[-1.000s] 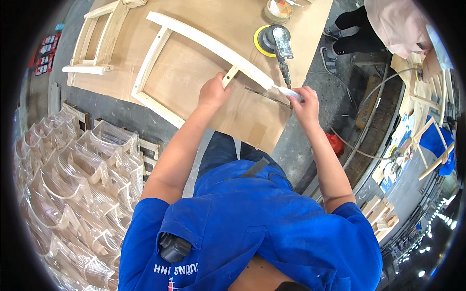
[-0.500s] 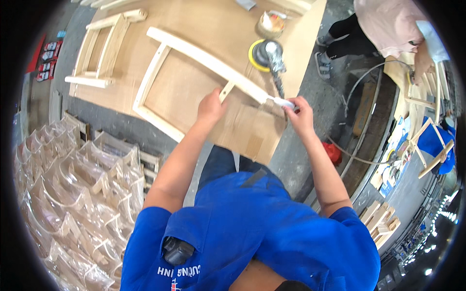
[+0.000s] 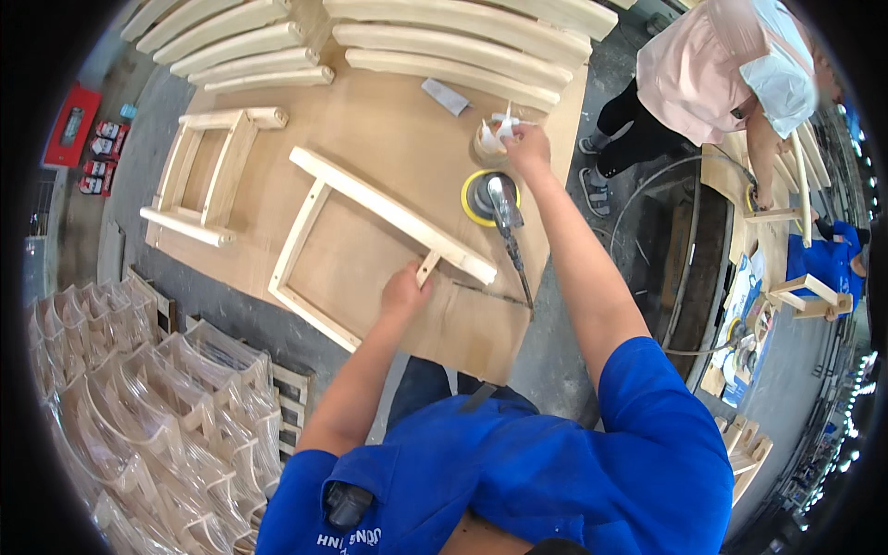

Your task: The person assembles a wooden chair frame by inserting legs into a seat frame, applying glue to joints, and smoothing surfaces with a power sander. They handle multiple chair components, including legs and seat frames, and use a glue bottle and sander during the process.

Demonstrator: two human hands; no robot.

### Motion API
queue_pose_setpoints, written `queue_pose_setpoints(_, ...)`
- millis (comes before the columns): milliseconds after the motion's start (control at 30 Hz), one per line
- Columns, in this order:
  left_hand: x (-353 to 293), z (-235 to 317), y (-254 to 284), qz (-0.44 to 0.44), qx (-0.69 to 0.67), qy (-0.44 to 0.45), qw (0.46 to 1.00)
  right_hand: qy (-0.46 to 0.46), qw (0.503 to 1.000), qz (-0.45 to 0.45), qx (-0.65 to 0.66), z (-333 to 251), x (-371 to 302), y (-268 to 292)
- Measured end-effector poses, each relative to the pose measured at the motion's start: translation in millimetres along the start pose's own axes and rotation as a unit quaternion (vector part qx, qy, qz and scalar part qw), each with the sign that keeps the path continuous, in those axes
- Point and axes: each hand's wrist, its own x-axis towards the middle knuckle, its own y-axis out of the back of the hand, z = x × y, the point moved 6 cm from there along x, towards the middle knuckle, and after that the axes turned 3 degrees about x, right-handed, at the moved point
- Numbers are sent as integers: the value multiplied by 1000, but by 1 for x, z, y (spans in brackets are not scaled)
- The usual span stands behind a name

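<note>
A pale wooden frame [image 3: 398,213] with curved rails lies on the cardboard-covered table. My left hand [image 3: 404,291] is closed around its short crosspiece with drilled holes, at the near side. Reaching far forward, my right hand [image 3: 530,151] is at a small round tub [image 3: 487,148]. Its fingers are pinched on a white squeeze bottle [image 3: 505,124] with a pointed nozzle; the fingers partly hide it. Just nearer than the tub lies a round sander [image 3: 481,197] with a yellow-edged pad, its hose trailing toward me.
A smaller wooden frame [image 3: 208,171] lies at the left of the table. Curved slats [image 3: 453,55] are lined up along the far side, near a grey sheet [image 3: 446,96]. Plastic-wrapped wooden parts [image 3: 139,407] stand at lower left. A co-worker [image 3: 694,83] stands at far right.
My right hand has moved from the frame's right end, carrying the white bottle away to the tub. My left hand still holds the crosspiece. The view has tilted, showing more of the table's far side.
</note>
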Motion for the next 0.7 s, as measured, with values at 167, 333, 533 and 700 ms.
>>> queue_pose_setpoints(167, -1, 2, 1, -13, 7, -3, 1000, -1, 1000, 3, 12, 22, 12, -14)
queue_pose_setpoints(333, 0, 4, 4, -24, 6, 15, 1000, -243, 966, -87, 19, 64, 52, -19)
queue_pose_setpoints(533, -1, 3, 2, -22, 15, 12, 1000, -135, 990, -33, -9, 34, 80, -35)
queue_pose_setpoints(700, 0, 0, -2, -5, 24, -4, 1000, -245, 966, -74, 24, 60, 93, -53)
